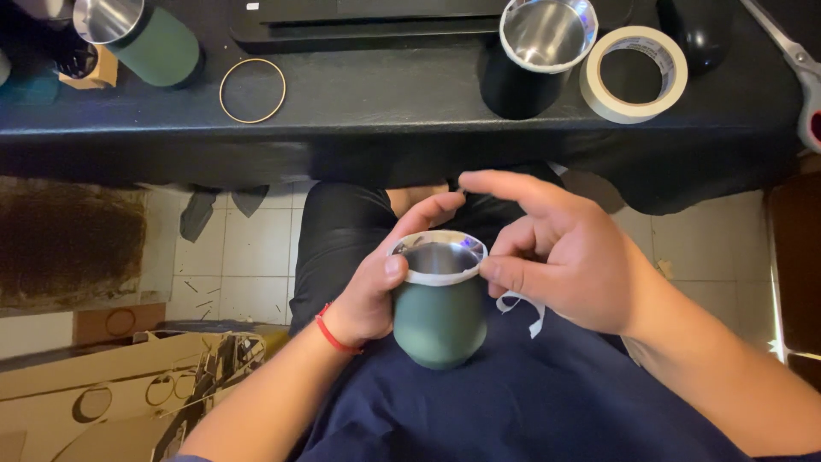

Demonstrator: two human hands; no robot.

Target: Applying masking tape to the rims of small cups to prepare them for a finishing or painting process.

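Note:
A rounded green metal cup with a steel inside is held over my lap. My left hand, a red band at its wrist, wraps around the cup's left side, thumb on the rim. White tape runs around the rim. My right hand pinches the tape at the rim's right edge, and a loose tail of tape hangs below the fingers.
A black table edge lies ahead, carrying a roll of masking tape, a black cup with a taped rim, another green cup, a thin ring and scissors. Cardboard pieces lie on the tiled floor at left.

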